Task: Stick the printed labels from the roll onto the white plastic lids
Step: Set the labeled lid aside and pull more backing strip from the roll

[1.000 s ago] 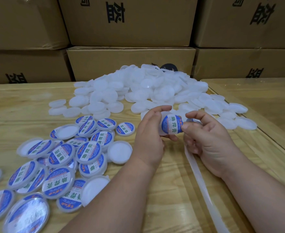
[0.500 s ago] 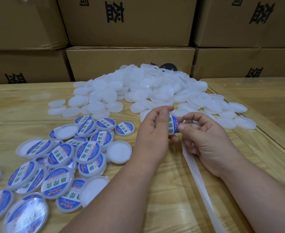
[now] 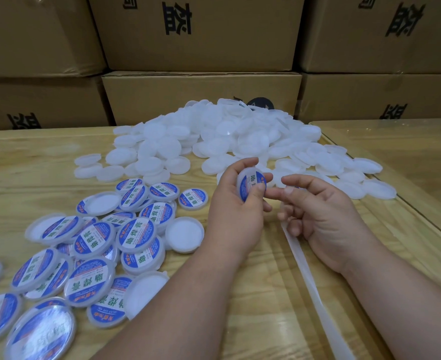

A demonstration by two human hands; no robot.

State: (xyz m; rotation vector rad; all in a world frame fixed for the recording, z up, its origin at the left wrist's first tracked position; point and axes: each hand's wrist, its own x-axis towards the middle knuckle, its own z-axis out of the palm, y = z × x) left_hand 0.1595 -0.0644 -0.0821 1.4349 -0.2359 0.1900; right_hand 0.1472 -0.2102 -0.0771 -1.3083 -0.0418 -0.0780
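My left hand [image 3: 235,211] grips a white lid [image 3: 250,184] with a blue and white label on it, thumb pressing on the label's face. My right hand [image 3: 323,216] is just right of the lid and apart from it, fingers curled. The white label backing strip [image 3: 310,281] comes out from under those fingers and runs toward me across the table. A sliver of blue shows behind the right index finger. A big pile of plain white lids [image 3: 227,141] lies behind both hands.
Several labelled lids [image 3: 133,232] are heaped at the left front, some upside down. Stacked cardboard boxes [image 3: 201,97] wall off the back of the wooden table [image 3: 32,178]. A second table top [image 3: 409,146] adjoins on the right.
The right hand has let go of the lid and drawn slightly right. The left hand has turned the labelled lid and its thumb now presses on the label.
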